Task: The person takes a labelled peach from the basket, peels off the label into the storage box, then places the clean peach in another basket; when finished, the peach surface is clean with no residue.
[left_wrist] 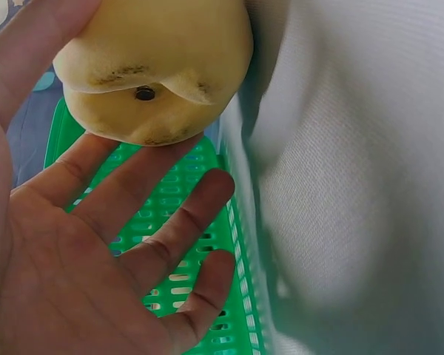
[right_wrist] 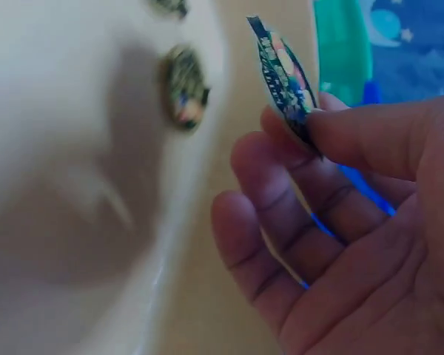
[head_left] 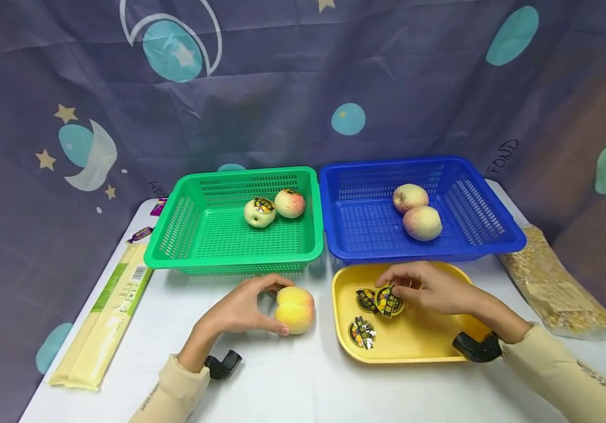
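Note:
On the white table my left hand (head_left: 241, 306) holds a yellow peach (head_left: 296, 310) with a pink blush between thumb and fingers. The left wrist view shows the peach's dimpled end (left_wrist: 144, 92), with two fingers extended below it, off the fruit. Over the yellow tray (head_left: 419, 346), my right hand (head_left: 437, 288) pinches a round black-and-gold sticker (head_left: 389, 302) between thumb and fingertips. Seen nearly edge-on in the right wrist view, that sticker (right_wrist: 287, 83) stands upright. Two more stickers lie in the tray: one (head_left: 366, 300) beside the held one, another (head_left: 362, 333) nearer the front.
Behind the left hand stands a green basket (head_left: 234, 258) with two stickered peaches (head_left: 259, 212). A blue basket (head_left: 493, 247) beside it holds two peaches (head_left: 422, 223). A long pale packet (head_left: 104, 317) and wrapped candies (head_left: 140, 234) lie left, a bag of grains (head_left: 562, 282) right.

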Demonstrator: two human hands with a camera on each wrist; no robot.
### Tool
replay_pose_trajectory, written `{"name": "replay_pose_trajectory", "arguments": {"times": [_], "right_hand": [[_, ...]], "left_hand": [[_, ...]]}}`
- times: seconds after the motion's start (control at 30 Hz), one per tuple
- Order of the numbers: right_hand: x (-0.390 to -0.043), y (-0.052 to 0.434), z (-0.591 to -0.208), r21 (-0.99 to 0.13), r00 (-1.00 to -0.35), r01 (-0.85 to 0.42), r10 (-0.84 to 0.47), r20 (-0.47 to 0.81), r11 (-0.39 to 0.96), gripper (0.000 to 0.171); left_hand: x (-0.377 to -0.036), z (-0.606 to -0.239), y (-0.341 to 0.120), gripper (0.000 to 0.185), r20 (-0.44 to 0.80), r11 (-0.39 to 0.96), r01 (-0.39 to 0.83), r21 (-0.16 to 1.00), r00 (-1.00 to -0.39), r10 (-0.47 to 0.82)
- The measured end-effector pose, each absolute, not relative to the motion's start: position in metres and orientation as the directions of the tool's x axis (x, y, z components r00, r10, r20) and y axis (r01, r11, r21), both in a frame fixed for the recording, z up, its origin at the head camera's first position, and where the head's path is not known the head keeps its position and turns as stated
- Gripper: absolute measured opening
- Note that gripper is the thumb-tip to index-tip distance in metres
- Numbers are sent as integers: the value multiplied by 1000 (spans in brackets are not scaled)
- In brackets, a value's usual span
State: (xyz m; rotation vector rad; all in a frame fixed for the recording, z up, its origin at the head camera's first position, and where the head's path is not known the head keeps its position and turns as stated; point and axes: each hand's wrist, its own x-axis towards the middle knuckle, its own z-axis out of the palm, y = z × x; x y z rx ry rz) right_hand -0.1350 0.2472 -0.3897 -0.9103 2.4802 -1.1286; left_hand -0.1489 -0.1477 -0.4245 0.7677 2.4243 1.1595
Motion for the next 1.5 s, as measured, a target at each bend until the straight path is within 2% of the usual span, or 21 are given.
{"name": "replay_pose_trajectory", "arguments": {"times": [0.4, 0.67, 1.23, 1.37, 1.43, 1.5], "right_hand": [[-142, 268, -396, -722, -778, -370, -620, -104, 585, 22], [-143, 271, -397, -718, -782, -343, -608, -139, 606, 27], [-137, 285, -383, -701, -751, -441, -658, -54, 561, 34], [-134, 297, -367, -737, -750, -427, -661, -36, 524, 28], [-134, 306, -359, -747, -766, -416, -643, -20, 518, 25], [-133, 314, -351, -731, -809, -411, -587, 17, 545, 23]], "left_hand": [[-151, -422, -150, 76, -61, 504, 335, 796, -784, 618], [-152, -421, -150, 75, -63, 501, 332, 799, -783, 619], [-149, -425, -151, 75, -47, 500, 337, 798, -793, 608], [-147, -427, -151, 74, -36, 488, 338, 805, -793, 608], [-146, -426, -151, 74, -32, 480, 337, 810, -792, 610], [-145, -424, -152, 73, -29, 474, 339, 812, -789, 613]]}}
